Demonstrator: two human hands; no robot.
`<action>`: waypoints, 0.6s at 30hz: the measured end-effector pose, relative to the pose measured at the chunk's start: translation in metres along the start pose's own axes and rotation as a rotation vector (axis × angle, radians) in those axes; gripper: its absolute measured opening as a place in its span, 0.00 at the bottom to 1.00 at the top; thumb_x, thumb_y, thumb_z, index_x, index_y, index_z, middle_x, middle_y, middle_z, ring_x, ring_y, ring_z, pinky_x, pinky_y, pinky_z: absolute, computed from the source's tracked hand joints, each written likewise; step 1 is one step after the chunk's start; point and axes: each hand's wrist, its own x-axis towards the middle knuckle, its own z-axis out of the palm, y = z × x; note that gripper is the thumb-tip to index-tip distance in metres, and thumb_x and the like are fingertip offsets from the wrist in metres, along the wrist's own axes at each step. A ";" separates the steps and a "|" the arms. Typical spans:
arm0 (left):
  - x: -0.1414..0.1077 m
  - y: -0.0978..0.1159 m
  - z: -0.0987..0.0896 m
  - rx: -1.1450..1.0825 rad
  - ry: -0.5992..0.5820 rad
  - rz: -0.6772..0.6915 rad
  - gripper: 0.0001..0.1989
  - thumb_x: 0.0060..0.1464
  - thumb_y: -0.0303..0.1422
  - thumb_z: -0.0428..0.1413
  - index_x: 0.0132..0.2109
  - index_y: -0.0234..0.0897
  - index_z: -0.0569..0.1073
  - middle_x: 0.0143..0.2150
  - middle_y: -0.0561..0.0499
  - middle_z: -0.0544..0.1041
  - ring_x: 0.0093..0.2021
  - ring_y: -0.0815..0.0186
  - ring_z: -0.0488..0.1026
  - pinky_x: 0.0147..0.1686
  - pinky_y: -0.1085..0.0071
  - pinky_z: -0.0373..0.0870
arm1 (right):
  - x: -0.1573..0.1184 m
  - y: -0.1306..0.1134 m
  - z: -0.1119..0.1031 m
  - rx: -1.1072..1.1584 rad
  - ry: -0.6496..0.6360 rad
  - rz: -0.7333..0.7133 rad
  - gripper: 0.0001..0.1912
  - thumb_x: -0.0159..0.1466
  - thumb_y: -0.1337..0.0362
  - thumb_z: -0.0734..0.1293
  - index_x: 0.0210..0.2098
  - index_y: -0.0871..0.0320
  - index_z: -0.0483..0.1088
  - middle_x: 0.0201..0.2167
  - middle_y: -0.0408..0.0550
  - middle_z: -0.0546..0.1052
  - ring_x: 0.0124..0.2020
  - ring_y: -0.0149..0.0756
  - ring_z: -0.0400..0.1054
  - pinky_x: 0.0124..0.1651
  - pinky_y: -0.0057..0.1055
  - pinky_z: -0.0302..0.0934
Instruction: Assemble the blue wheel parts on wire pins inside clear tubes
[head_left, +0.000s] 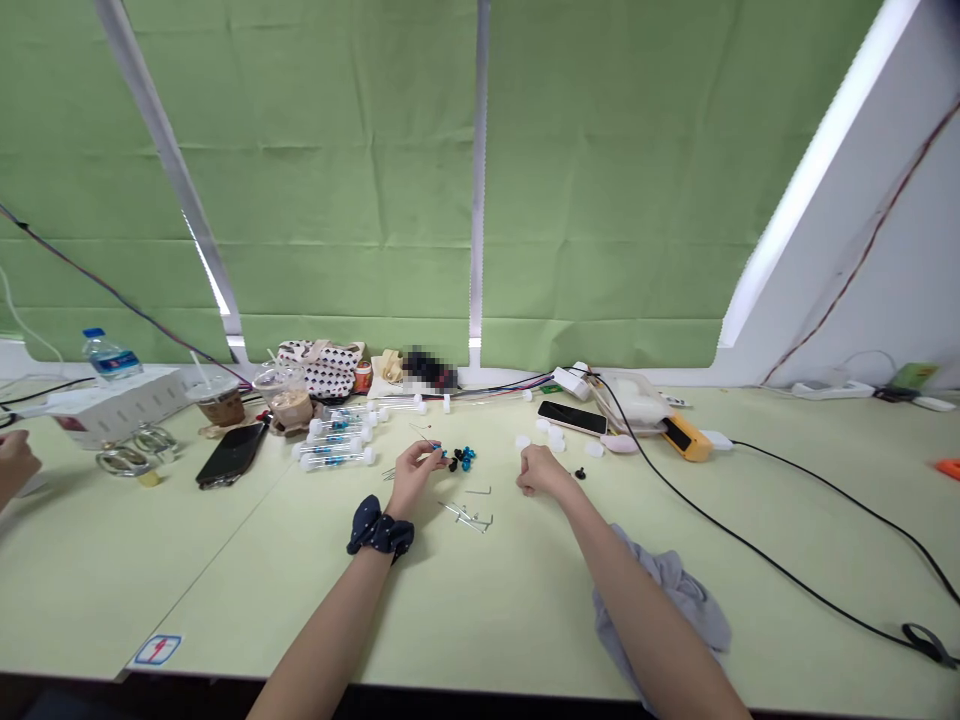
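My left hand (415, 472), with a dark dotted scrunchie (381, 528) on its wrist, is closed in a pinch at a small blue piece (441, 453). Just right of its fingertips lies a small pile of blue and black pieces (465, 458). My right hand (540, 470) rests low over the table with fingers curled; whatever they hold is hidden. Beyond it are several white caps (555, 440), and a black small part (580, 473) lies to its right. Between the hands lie several thin metal rods, some bent at the end (469, 517).
Clear tubes with white caps (337, 440) lie at back left. Nearby are a black phone (232, 455), drink cups (289, 405) and glasses (124, 460). Another phone (572, 418), a yellow device (686, 438), a black cable (705, 523) and grey cloth (667, 590) are rightward. Someone's hand (16, 462) shows far left.
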 end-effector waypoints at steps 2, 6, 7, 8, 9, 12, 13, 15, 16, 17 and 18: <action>-0.001 0.000 -0.001 -0.073 -0.048 -0.043 0.17 0.46 0.40 0.58 0.40 0.33 0.70 0.38 0.45 0.74 0.36 0.61 0.76 0.41 0.62 0.71 | 0.000 -0.002 0.001 0.102 -0.029 -0.037 0.04 0.50 0.72 0.68 0.25 0.62 0.66 0.18 0.46 0.74 0.21 0.31 0.71 0.26 0.22 0.63; 0.000 -0.001 0.000 -0.197 -0.080 -0.117 0.17 0.44 0.38 0.60 0.41 0.33 0.72 0.36 0.46 0.75 0.37 0.62 0.75 0.41 0.65 0.70 | 0.003 -0.007 0.009 0.596 -0.074 -0.177 0.10 0.53 0.64 0.67 0.35 0.62 0.68 0.23 0.46 0.75 0.25 0.33 0.72 0.31 0.27 0.66; 0.000 -0.001 0.001 -0.222 -0.082 -0.133 0.17 0.43 0.37 0.61 0.41 0.33 0.72 0.36 0.46 0.76 0.36 0.63 0.75 0.41 0.65 0.70 | 0.004 -0.008 0.011 0.737 -0.082 -0.210 0.13 0.52 0.62 0.68 0.35 0.62 0.69 0.23 0.47 0.75 0.26 0.34 0.73 0.33 0.30 0.67; 0.000 -0.001 0.002 -0.244 -0.084 -0.146 0.17 0.42 0.37 0.62 0.40 0.33 0.73 0.36 0.46 0.76 0.36 0.63 0.75 0.41 0.65 0.70 | 0.004 -0.010 0.013 0.849 -0.089 -0.229 0.15 0.50 0.60 0.70 0.34 0.62 0.70 0.23 0.47 0.75 0.27 0.36 0.73 0.35 0.32 0.67; -0.001 0.000 0.003 -0.262 -0.091 -0.156 0.17 0.42 0.37 0.62 0.40 0.33 0.73 0.35 0.46 0.77 0.36 0.63 0.75 0.41 0.65 0.69 | 0.004 -0.013 0.015 0.922 -0.092 -0.231 0.16 0.49 0.58 0.71 0.32 0.63 0.71 0.23 0.48 0.75 0.29 0.38 0.73 0.37 0.34 0.67; -0.005 0.003 0.008 -0.284 -0.142 -0.162 0.16 0.41 0.35 0.63 0.39 0.33 0.73 0.33 0.46 0.78 0.36 0.61 0.76 0.43 0.63 0.68 | 0.002 -0.019 0.021 1.075 -0.069 -0.200 0.18 0.45 0.56 0.73 0.29 0.62 0.70 0.24 0.48 0.75 0.32 0.40 0.73 0.42 0.37 0.66; -0.007 0.004 0.009 -0.281 -0.165 -0.156 0.16 0.41 0.34 0.63 0.39 0.33 0.73 0.34 0.46 0.78 0.37 0.61 0.75 0.44 0.62 0.68 | 0.001 -0.021 0.022 1.120 -0.057 -0.196 0.18 0.44 0.56 0.73 0.28 0.62 0.70 0.25 0.48 0.75 0.32 0.40 0.73 0.43 0.38 0.65; -0.011 0.007 0.013 -0.262 -0.205 -0.137 0.15 0.41 0.33 0.63 0.38 0.33 0.73 0.36 0.45 0.78 0.38 0.60 0.75 0.45 0.61 0.67 | 0.000 -0.024 0.025 1.184 -0.048 -0.201 0.18 0.44 0.56 0.74 0.28 0.61 0.68 0.27 0.47 0.74 0.32 0.39 0.73 0.41 0.37 0.66; -0.012 0.008 0.014 -0.248 -0.215 -0.126 0.14 0.40 0.32 0.63 0.37 0.33 0.73 0.37 0.45 0.78 0.39 0.60 0.75 0.45 0.61 0.67 | 0.001 -0.025 0.026 1.195 -0.048 -0.203 0.18 0.44 0.56 0.73 0.28 0.61 0.68 0.28 0.47 0.74 0.31 0.38 0.72 0.39 0.36 0.66; -0.013 0.008 0.015 -0.233 -0.223 -0.118 0.14 0.40 0.32 0.64 0.37 0.33 0.73 0.38 0.45 0.78 0.39 0.60 0.75 0.45 0.61 0.67 | 0.001 -0.026 0.028 1.186 -0.041 -0.206 0.18 0.44 0.55 0.73 0.28 0.61 0.67 0.28 0.46 0.73 0.31 0.37 0.72 0.36 0.35 0.66; -0.014 0.008 0.016 -0.219 -0.229 -0.113 0.14 0.40 0.32 0.64 0.36 0.33 0.73 0.38 0.46 0.78 0.39 0.60 0.75 0.45 0.62 0.67 | 0.002 -0.026 0.030 1.163 -0.026 -0.209 0.18 0.45 0.55 0.73 0.27 0.61 0.67 0.28 0.46 0.73 0.29 0.36 0.71 0.33 0.33 0.65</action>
